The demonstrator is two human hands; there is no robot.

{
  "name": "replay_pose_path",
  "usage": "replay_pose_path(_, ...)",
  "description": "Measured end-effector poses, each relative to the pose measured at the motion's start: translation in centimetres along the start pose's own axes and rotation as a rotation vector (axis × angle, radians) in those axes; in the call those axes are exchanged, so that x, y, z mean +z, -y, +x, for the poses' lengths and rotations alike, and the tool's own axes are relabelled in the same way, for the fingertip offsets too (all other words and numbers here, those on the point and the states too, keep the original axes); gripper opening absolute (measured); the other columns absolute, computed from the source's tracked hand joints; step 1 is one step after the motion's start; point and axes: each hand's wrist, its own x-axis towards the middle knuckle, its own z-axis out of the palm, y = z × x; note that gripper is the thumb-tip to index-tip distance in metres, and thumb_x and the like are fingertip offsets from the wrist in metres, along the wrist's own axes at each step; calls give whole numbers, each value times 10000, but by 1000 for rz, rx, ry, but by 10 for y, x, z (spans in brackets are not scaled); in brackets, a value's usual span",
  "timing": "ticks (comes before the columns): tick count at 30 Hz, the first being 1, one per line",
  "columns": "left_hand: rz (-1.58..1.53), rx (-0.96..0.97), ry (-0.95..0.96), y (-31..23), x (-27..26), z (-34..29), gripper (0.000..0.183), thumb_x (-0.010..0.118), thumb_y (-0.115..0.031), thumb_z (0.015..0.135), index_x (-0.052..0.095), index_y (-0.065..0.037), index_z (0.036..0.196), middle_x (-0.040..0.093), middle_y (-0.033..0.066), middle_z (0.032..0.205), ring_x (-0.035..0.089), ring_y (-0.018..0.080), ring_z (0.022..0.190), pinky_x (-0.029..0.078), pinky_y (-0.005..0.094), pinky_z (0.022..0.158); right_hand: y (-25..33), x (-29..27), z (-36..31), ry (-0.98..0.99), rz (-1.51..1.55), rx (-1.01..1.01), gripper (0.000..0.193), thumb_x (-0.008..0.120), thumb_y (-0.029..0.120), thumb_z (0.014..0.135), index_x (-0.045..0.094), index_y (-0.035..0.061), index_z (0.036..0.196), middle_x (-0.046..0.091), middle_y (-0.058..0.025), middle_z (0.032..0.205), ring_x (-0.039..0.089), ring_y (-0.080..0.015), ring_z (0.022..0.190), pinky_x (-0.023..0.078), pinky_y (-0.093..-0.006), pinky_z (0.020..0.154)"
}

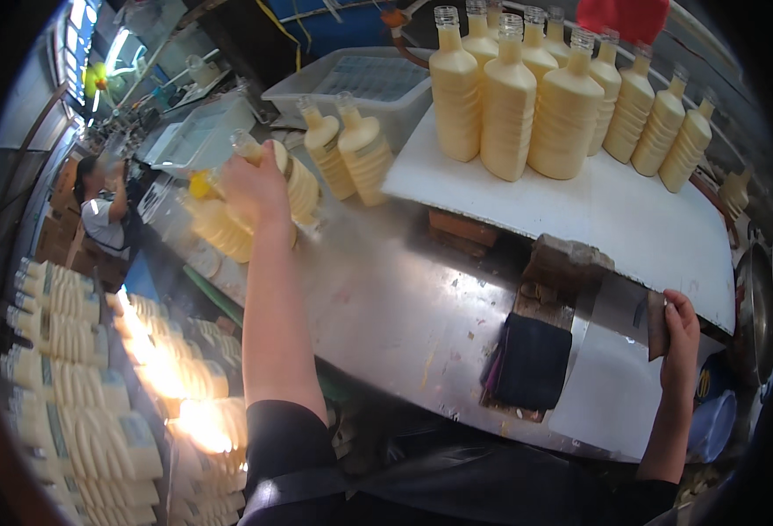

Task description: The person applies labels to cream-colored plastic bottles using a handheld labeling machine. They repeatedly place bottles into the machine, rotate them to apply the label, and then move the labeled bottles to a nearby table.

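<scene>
Stainless steel table (386, 307) runs across the frame below a worker's two bare arms. Nearest the camera, capped cream-coloured bottles (71, 386) lie stacked on their sides at lower left. The right hand (680, 337) is curled over the edge of a small dark block (656, 324) standing beside a pale sheet (610, 394) on the steel, fingers wrapped over its top; a dark cloth pad (531, 359) lies just to its left. Farther out, the left hand (259, 188) is closed around the body of an open-necked bottle of yellowish liquid (294, 180), which sits under the palm and tilts away to the left, its clear neck pointing outward. Two more uncapped bottles (347, 153) stand just beyond it, near the edge of a white board (597, 210). On that board a tight cluster of filled, uncapped bottles (535, 105) stands upright. At far left, another person (101, 210) works near cartons.

With no cap on the tilted bottle, liquid could spill from the neck onto the steel if it leans further, and a sweep of the arm could knock the two neighbours standing close by.
</scene>
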Motion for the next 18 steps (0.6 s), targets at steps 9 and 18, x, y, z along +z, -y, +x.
replay_pose_path(9, -4, 43, 97, 25, 125, 47, 447, 735, -472, 829, 708, -54, 986, 690, 178, 953, 659, 402, 923, 506, 504, 800, 3, 36, 7, -62, -5, 102, 228, 533, 109, 1006, 590, 34, 1213, 656, -57, 1045, 611, -101, 943, 494, -241, 847)
replay_pose_path(18, -191, -41, 318, 14, 157, 57, 499, 730, -391, 835, 655, -91, 1225, 721, 133, 1065, 679, 346, 993, 523, 450, 867, 0, 44, -17, -125, 23, 121, 209, 537, 106, 1014, 595, 40, 1203, 670, -52, 1018, 627, -92, 903, 507, -233, 817)
